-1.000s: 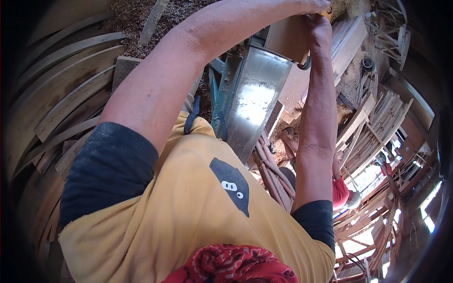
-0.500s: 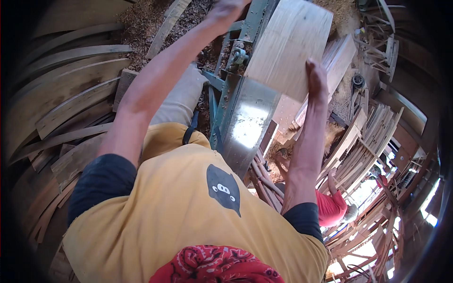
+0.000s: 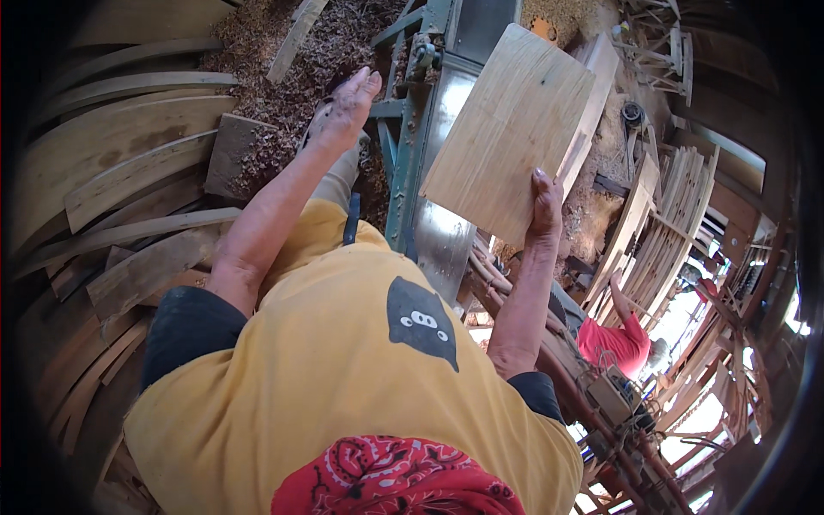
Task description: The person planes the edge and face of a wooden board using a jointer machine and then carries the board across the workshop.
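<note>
the machine bed runs up the middle, between the left hand and the right hand. the board overlaps the bed's right side in view; whether they touch cannot be told. the right hand is at the board's near right corner, thumb on top. just beyond the board's right edge lies a stack of planks; farther right, a pile of strips, with a co-worker at its near end. curved planks lie along the far left, shavings between them and the machine bed.
</note>
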Available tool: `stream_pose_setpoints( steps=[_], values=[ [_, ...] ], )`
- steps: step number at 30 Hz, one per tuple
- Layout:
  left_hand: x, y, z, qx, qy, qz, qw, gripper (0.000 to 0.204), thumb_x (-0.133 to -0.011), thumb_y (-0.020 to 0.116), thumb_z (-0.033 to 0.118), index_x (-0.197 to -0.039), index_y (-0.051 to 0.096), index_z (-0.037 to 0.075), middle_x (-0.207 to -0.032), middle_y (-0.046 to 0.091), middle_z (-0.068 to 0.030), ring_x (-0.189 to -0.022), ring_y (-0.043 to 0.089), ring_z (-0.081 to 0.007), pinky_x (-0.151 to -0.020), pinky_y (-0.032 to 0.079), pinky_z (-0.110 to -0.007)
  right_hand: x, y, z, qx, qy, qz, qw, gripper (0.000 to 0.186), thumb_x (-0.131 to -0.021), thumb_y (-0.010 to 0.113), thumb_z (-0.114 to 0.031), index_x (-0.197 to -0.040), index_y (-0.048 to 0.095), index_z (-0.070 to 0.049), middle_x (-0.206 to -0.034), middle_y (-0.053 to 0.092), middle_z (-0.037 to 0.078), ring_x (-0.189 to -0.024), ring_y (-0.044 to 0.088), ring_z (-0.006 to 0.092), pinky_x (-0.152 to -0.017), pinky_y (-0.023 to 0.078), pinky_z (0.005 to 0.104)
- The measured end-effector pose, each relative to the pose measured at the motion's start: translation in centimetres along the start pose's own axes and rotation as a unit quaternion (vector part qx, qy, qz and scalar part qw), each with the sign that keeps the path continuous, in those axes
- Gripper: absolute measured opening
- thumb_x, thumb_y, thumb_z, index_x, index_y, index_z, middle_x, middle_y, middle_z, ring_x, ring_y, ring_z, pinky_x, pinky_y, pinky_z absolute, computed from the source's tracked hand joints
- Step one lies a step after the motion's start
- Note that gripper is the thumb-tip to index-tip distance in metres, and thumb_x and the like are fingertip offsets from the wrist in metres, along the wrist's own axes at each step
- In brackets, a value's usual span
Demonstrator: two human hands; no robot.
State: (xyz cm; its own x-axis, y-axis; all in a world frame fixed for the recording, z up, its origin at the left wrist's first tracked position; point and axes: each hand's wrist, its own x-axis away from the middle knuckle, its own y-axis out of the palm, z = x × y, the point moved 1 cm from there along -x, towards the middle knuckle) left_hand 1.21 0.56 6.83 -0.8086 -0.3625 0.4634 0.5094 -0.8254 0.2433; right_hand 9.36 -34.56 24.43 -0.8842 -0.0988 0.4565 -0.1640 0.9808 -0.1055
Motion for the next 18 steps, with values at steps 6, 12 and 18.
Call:
stream_pose_setpoints(
  steps=[6, 12, 18],
  values=[
    [4.9, 3.4, 2.1, -0.059, 0.043, -0.043, 0.996, 0.072, -0.100, 0.054, 0.047, -0.147, 0.039, -0.006, -0.146, 0.049, -0.0202, -0.135, 0.048, -0.0252, -0.112, 0.036, -0.031, 3.8, -1.6, 2.8, 0.032, 0.034, 0.013, 0.999, 0.038, -0.091, 0.063, -0.021, -0.120, 0.061, 0.003, -0.104, 0.067, 0.008, -0.091, 0.064, 0.0156, -0.081, 0.052, 0.0304],
    [8.6, 8.2, 2.0, -0.185, 0.076, -0.149, 0.968, 0.085, -0.095, 0.060, 0.053, -0.145, 0.037, -0.011, -0.144, 0.047, -0.0268, -0.138, 0.043, -0.0331, -0.115, 0.031, -0.035, 6.5, 2.0, 3.8, 0.218, -0.026, -0.004, 0.976, 0.029, -0.093, 0.064, -0.020, -0.110, 0.062, 0.003, -0.091, 0.064, 0.004, -0.076, 0.056, 0.0110, -0.067, 0.049, 0.0296],
    [11.8, 16.1, -0.7, -0.241, 0.036, -0.257, 0.935, 0.116, -0.083, 0.070, 0.057, -0.153, 0.009, -0.013, -0.158, 0.012, -0.0375, -0.150, 0.016, -0.0459, -0.123, 0.017, -0.039, 7.0, 2.0, 10.0, 0.437, -0.065, -0.007, 0.897, 0.021, -0.090, 0.067, -0.021, -0.099, 0.059, -0.004, -0.082, 0.067, 0.017, -0.077, 0.067, 0.0282, -0.069, 0.052, 0.0396]
  ],
)
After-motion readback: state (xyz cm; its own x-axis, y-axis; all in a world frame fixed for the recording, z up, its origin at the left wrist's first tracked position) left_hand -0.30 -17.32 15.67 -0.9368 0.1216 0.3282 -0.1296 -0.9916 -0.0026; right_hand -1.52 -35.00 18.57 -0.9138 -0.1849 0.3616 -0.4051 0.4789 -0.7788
